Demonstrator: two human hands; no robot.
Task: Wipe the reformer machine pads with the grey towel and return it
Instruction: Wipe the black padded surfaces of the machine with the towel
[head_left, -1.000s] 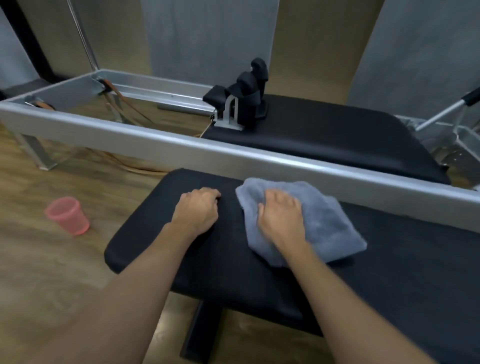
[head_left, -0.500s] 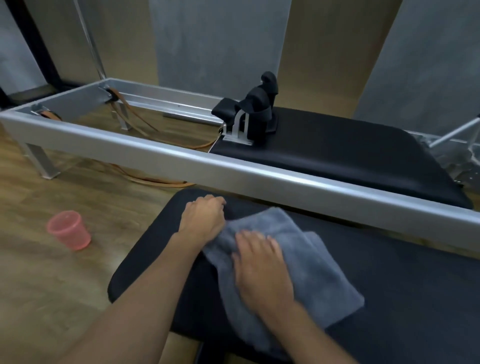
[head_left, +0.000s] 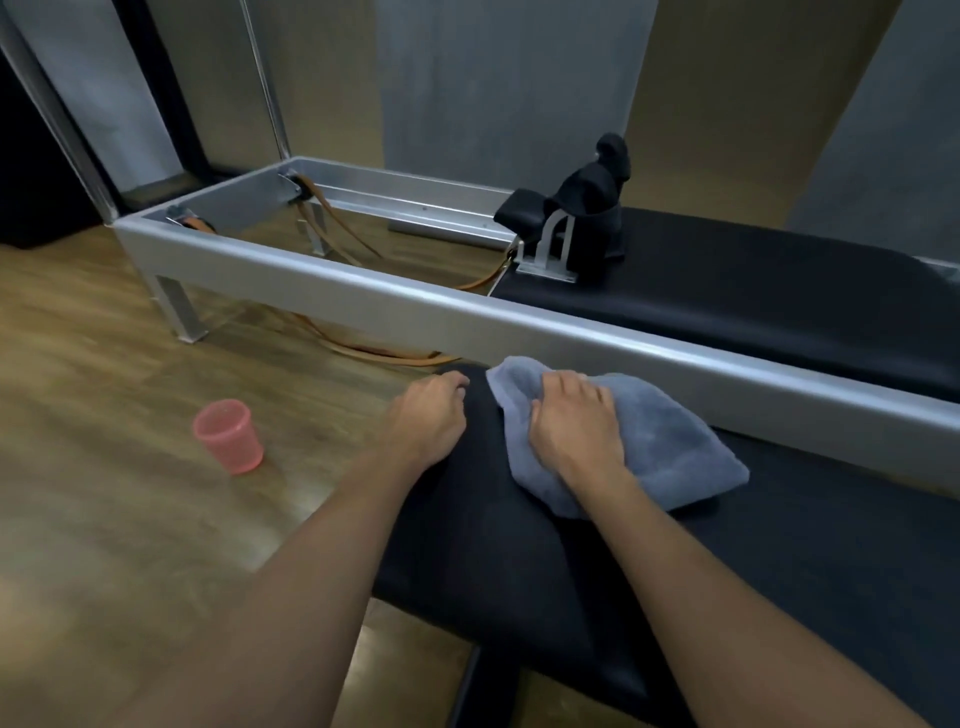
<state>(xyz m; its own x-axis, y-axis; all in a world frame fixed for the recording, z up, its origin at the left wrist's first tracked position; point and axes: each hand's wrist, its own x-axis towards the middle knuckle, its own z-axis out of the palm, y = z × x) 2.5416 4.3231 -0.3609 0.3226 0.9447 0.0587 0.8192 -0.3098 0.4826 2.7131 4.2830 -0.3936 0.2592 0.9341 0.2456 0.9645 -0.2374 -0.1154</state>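
On the black pad (head_left: 519, 571), right hand (head_left: 574, 423) has pushed grey towel (head_left: 670, 441) forward.

The room is dim, with soft, warm light falling from above. A pale sheen runs along the top of the metal rail (head_left: 545, 319) just beyond the hands, and a weak glare patch lies on the wooden floor (head_left: 104, 395) to their left. Shadows are faint and diffuse. Motion blur softens the forearms nearest the camera. Wide-angle distortion bends straight lines toward the edges.
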